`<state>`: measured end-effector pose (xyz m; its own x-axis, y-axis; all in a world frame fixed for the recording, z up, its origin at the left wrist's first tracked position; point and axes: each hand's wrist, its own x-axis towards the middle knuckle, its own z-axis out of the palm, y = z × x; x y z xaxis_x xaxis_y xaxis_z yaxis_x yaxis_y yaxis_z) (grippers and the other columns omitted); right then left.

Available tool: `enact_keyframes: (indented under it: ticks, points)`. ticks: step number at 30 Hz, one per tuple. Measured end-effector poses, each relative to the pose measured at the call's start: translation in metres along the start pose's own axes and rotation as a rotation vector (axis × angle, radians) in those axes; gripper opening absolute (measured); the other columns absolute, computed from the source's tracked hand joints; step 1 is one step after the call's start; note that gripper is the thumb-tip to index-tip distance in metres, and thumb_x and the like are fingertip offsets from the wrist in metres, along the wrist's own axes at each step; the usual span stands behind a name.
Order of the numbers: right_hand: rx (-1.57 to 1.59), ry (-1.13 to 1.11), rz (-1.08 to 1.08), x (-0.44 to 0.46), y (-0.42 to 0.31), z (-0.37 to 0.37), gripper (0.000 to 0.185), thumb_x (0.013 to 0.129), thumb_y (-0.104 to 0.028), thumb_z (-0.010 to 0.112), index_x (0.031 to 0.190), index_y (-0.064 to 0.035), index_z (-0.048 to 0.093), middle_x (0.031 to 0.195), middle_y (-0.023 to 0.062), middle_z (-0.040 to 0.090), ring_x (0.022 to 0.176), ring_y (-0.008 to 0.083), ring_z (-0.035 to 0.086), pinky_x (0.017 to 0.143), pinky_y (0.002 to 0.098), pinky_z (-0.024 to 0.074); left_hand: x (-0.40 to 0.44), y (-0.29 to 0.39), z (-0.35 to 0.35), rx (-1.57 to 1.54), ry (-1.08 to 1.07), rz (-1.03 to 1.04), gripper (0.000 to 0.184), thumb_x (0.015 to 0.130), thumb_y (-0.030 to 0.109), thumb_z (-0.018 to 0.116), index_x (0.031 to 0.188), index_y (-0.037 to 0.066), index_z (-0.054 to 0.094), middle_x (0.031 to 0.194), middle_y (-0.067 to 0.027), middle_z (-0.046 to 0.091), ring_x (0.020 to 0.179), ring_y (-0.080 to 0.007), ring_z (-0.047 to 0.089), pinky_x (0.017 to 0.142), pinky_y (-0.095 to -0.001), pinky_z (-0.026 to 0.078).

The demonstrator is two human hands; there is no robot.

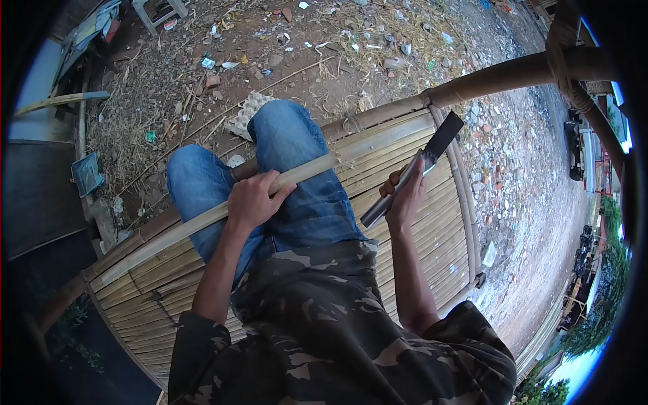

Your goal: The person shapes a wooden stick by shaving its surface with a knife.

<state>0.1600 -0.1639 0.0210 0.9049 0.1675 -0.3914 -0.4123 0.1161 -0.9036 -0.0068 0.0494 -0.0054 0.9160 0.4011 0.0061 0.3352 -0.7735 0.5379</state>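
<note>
A long pale bamboo strip [307,170] lies across my thighs, running from the lower left up to the right. My left hand [255,200] is closed over it, fingers on top and thumb along its near side. Off to the right, my right hand [407,192] is wrapped round the metal handle of a broad, dark-bladed tool [443,135]. The blade points up and to the right, apart from the strip. Small pale shavings sit near the strip's right end.
I sit on a slatted bamboo bench [432,236] with round bamboo rails [499,75]. Littered ground [297,74] lies beyond my knees, with an egg tray [241,123] close by. A plastic stool [159,12] stands at the upper left.
</note>
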Motion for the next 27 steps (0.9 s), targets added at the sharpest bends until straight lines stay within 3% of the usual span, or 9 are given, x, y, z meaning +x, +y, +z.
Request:
enact_keyframes:
  ticks: [1,3,5,9,11,12,17,20,27]
  points:
    - [-0.013,0.071,-0.034,-0.003,0.015,0.004,0.045,0.099,-0.049,0.050,0.081,-0.0093,0.043,0.060,0.0014,0.046,0.043,0.0103,0.044,0.039,0.0255,0.0356,0.000,0.001,0.000,-0.004,0.001,0.002,0.040,0.088,0.048,0.065,0.087,0.007,0.063,0.070,-0.0143,0.067,0.065,-0.0345,0.067,0.055,-0.0447,0.053]
    - [-0.629,-0.457,0.345,-0.019,0.028,-0.005,0.046,0.098,-0.050,0.053,0.077,-0.0093,0.044,0.060,0.0014,0.047,0.045,0.0093,0.045,0.040,0.0257,0.0363,0.006,0.001,0.000,-0.002,0.018,0.015,0.041,0.088,0.048,0.064,0.086,0.007,0.062,0.070,-0.0145,0.067,0.065,-0.0346,0.067,0.055,-0.0448,0.052]
    - [-0.682,-0.494,0.315,-0.005,0.013,-0.013,0.046,0.098,-0.051,0.051,0.078,-0.0092,0.045,0.059,0.0011,0.046,0.045,0.0091,0.045,0.041,0.0258,0.0371,0.001,-0.005,0.001,-0.022,0.063,0.055,0.041,0.089,0.048,0.064,0.086,0.008,0.062,0.069,-0.0145,0.066,0.064,-0.0349,0.067,0.055,-0.0449,0.052]
    - [0.005,0.037,-0.084,-0.001,0.000,-0.001,0.044,0.101,-0.049,0.046,0.080,-0.0098,0.045,0.057,0.0009,0.044,0.044,0.0098,0.044,0.041,0.0255,0.0381,-0.001,-0.001,0.002,0.007,-0.025,-0.008,0.041,0.088,0.049,0.064,0.087,0.008,0.063,0.070,-0.0147,0.067,0.064,-0.0345,0.067,0.055,-0.0447,0.052]
    - [-0.656,-0.353,0.141,-0.008,0.036,-0.012,0.046,0.099,-0.051,0.048,0.079,-0.0097,0.045,0.058,0.0005,0.046,0.045,0.0090,0.044,0.042,0.0256,0.0382,0.005,0.001,0.002,-0.008,0.004,0.003,0.042,0.089,0.049,0.064,0.088,0.008,0.064,0.070,-0.0149,0.067,0.065,-0.0344,0.068,0.055,-0.0447,0.053]
    - [-0.669,-0.471,0.293,-0.025,0.026,-0.003,0.046,0.099,-0.051,0.049,0.080,-0.0090,0.046,0.058,0.0009,0.048,0.044,0.0092,0.044,0.041,0.0254,0.0374,0.006,0.002,0.002,-0.007,0.011,0.011,0.042,0.089,0.049,0.064,0.088,0.008,0.064,0.070,-0.0149,0.067,0.065,-0.0344,0.068,0.055,-0.0447,0.053]
    - [0.012,-0.072,0.029,-0.003,0.005,-0.003,0.047,0.099,-0.051,0.048,0.076,-0.0101,0.044,0.058,0.0016,0.047,0.043,0.0089,0.044,0.039,0.0242,0.0360,0.003,0.001,0.000,-0.001,-0.016,-0.030,0.042,0.088,0.050,0.064,0.086,0.008,0.064,0.068,-0.0143,0.067,0.065,-0.0341,0.068,0.056,-0.0443,0.053]
    - [-0.739,-0.470,0.256,-0.023,0.026,-0.005,0.046,0.098,-0.051,0.051,0.079,-0.0094,0.046,0.059,0.0008,0.047,0.045,0.0096,0.046,0.042,0.0258,0.0382,0.006,-0.002,0.003,0.001,-0.057,0.001,0.043,0.088,0.051,0.064,0.085,0.007,0.064,0.068,-0.0139,0.067,0.065,-0.0336,0.068,0.054,-0.0434,0.053]
    - [-0.223,-0.318,0.401,-0.009,0.010,-0.010,0.045,0.098,-0.051,0.051,0.085,-0.0072,0.048,0.061,0.0021,0.047,0.045,0.0116,0.047,0.041,0.0275,0.0398,0.002,-0.003,-0.030,0.073,0.092,0.036,0.041,0.090,0.047,0.062,0.097,0.006,0.060,0.078,-0.0155,0.067,0.073,-0.0346,0.067,0.063,-0.0457,0.052]
